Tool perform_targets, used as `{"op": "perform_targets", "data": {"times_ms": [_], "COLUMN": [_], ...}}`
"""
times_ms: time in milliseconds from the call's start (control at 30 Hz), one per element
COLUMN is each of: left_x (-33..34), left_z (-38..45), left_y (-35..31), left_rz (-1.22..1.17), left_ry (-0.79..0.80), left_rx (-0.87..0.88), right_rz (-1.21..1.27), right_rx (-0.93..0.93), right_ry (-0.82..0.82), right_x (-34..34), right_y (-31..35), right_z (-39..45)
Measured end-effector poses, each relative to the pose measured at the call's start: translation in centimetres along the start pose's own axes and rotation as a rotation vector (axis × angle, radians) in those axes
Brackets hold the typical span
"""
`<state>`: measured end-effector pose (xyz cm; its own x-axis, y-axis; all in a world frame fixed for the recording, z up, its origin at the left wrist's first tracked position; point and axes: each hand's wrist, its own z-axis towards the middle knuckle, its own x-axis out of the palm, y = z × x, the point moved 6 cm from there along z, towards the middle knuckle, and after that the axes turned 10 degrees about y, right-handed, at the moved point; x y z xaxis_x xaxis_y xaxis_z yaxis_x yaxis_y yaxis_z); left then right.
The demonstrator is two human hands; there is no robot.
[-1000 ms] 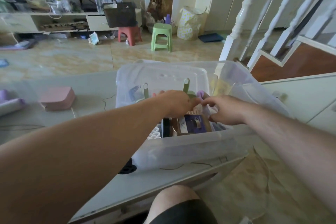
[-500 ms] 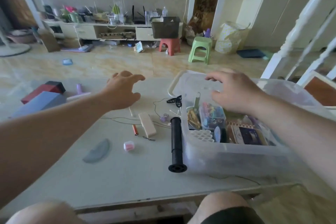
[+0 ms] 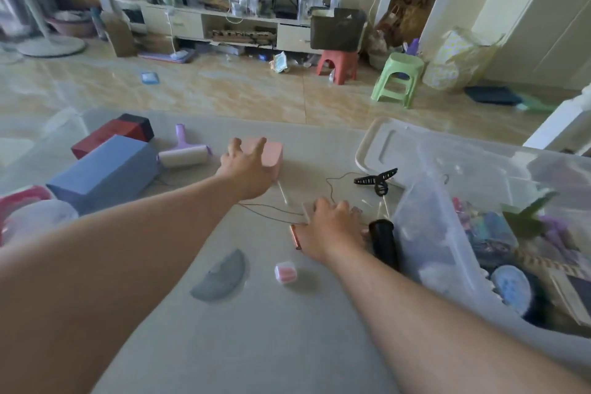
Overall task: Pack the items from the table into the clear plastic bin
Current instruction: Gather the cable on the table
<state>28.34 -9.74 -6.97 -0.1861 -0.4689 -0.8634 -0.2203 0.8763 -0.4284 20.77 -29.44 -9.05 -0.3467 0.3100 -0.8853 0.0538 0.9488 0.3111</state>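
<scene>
The clear plastic bin [image 3: 438, 233] stands at the table's right, filled with several small items. My left hand [image 3: 246, 169] reaches far forward, its fingers spread over the left part of a pink box [image 3: 271, 157] and touching it. My right hand [image 3: 332, 230] lies palm down on a white block [image 3: 307, 210], fingers curled over it; the grip itself is hidden. Beside that hand are a black cylinder [image 3: 383, 243] against the bin wall and a small orange stick [image 3: 295, 237].
On the table lie a black hair claw [image 3: 377, 181], a thin wire [image 3: 271, 208], a pink cube [image 3: 285, 272], a grey half-moon piece [image 3: 220, 275], a lint roller [image 3: 185, 153], a blue box [image 3: 105, 173] and a red box [image 3: 112, 133]. The bin lid [image 3: 377, 150] lies behind the bin.
Both hands have left the bin. The left one went forward onto the pink box; the right one dropped from above the bin onto the white block. My view has swung left.
</scene>
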Motion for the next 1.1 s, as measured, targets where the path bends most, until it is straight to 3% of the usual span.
{"op": "perform_targets", "data": {"times_ms": [200,333,500,667,800,900,1000,1100], "left_x": [2.2,2.7,1.4,-4.4,-10.1,-12.6,-12.2,-9.3], "left_z": [4.3,3.9,-0.6,-7.5,-12.3,-15.5,-18.1,-19.9], "left_y": [0.4,0.9,2.4,2.3,-3.9,-10.3,-17.3,-24.7], "left_rz": [-0.033,0.016,-0.016,-0.075,-0.118,-0.198,-0.232,-0.131], "left_ry": [0.016,-0.052,-0.02,-0.133,-0.194,-0.239,-0.197,-0.137], "left_rx": [-0.096,-0.047,-0.02,0.024,0.125,0.246,0.361,0.506], "right_rz": [0.234,0.252,0.089,0.186,0.279,0.284,0.272,0.283], "right_rx": [-0.062,-0.071,-0.113,-0.197,-0.413,-0.484,-0.426,-0.188], "right_ry": [-0.142,-0.184,-0.191,-0.29,-0.417,-0.544,-0.628,-0.565], "right_x": [2.5,3.0,0.9,-3.9,-11.2,-17.9,-23.3,-25.0], "right_y": [-2.6,-2.7,-1.1,3.9,5.8,2.3,-4.7,-12.7], "right_z": [2.9,2.8,2.0,-2.7,-9.5,-14.2,-17.3,-17.4]}}
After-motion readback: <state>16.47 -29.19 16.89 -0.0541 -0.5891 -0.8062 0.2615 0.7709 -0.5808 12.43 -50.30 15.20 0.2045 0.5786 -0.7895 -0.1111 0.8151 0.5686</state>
